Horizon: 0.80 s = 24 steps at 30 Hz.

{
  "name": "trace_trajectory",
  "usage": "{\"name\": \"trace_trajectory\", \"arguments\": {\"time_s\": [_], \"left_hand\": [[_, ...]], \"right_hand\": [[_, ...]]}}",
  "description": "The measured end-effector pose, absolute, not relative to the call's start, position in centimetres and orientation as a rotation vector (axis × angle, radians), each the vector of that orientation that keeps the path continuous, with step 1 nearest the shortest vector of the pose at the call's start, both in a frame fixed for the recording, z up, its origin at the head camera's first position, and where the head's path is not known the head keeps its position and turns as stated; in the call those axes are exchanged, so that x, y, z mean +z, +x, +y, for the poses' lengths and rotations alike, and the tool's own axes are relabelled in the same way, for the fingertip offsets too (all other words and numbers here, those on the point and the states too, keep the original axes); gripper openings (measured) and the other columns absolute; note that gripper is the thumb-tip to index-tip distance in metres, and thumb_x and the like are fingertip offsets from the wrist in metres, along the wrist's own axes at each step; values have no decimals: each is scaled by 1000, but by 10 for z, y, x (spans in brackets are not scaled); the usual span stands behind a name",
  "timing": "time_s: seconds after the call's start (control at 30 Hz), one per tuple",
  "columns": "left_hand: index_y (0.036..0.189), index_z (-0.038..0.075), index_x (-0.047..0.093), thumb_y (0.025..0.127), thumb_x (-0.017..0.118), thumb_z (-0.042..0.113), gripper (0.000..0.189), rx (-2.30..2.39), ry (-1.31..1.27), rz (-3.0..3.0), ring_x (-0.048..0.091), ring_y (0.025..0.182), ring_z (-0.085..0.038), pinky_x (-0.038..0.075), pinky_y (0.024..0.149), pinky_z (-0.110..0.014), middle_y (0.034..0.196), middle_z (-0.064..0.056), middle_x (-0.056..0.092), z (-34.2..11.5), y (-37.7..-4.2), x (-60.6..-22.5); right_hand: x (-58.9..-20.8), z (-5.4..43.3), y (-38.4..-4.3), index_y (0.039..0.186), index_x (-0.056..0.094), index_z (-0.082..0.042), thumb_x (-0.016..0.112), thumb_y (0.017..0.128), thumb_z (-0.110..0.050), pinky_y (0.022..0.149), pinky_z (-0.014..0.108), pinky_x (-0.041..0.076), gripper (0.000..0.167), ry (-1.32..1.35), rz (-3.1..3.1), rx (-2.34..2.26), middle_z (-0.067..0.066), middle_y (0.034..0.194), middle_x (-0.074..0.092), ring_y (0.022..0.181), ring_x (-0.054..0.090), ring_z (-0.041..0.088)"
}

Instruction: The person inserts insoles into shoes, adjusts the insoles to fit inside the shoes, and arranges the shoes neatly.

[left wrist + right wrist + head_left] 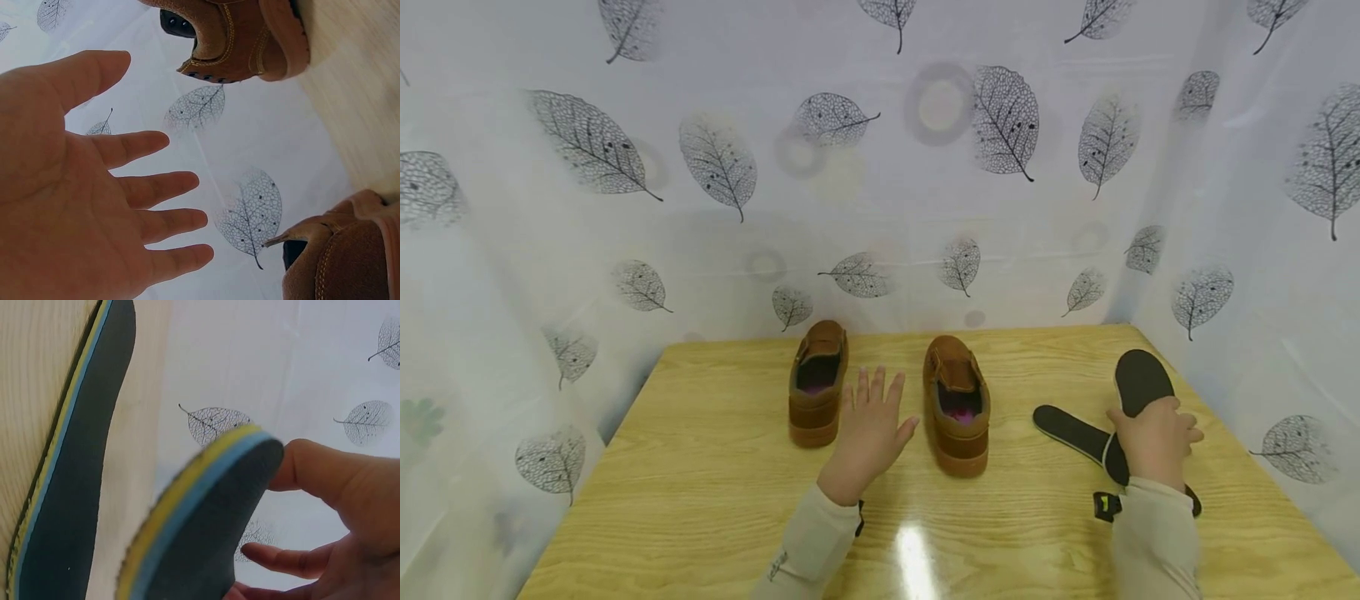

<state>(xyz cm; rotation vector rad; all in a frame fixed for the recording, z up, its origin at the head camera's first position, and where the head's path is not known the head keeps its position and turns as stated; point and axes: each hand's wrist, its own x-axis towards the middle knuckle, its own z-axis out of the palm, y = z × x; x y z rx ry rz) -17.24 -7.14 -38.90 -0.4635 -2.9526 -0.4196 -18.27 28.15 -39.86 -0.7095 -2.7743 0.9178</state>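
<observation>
White sheeting point(880, 208) printed with dark leaf skeletons hung behind and along both sides of a wood-grained counter point(700, 475). Two brown shoes stood apart on it, toes pointing away: a left shoe point(815, 410) and a right shoe point(962, 433). Between them was the left hand point(867, 437), its fingers straight and spread, the grip holding nothing. Over at the counter's right side, the right hand point(1156, 442) had its grip on a dark insole point(1141, 383), thumb and fingers at its edges. This crossed above a second insole point(1070, 429) lying aslant on the counter; the hand covered part of the crossing, so contact was hard to judge. Yellow and blue layers edged both.
</observation>
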Motion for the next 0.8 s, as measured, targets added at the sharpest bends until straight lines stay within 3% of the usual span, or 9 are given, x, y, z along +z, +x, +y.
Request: {"name": "trace_trajectory", "arguments": {"time_s": [0.27,0.5,0.8], "left_hand": [[148,9,35,97,55,41,64,-408,-463,-2951,19,140,-48,20,109,-62,152,-25,28,-71,-172,-389],[148,9,36,96,56,40,64,-417,-462,-2950,19,140,-48,21,109,-62,152,-25,28,-71,-171,-388],[149,10,34,96,57,39,65,-444,-463,-2960,16,141,-46,19,109,-62,153,-24,26,-71,-171,-387]], "right_hand": [[-395,259,-187,124,31,25,64,90,-16,76,64,33,62,-435,-2680,827,48,112,35,98,31,58],[-390,242,-192,128,33,21,66,88,-10,85,64,31,60,-173,-2620,836,46,119,35,104,31,57],[-381,219,-194,127,37,18,65,86,-7,86,60,33,56,89,-2613,791,41,123,39,105,33,52]]}}
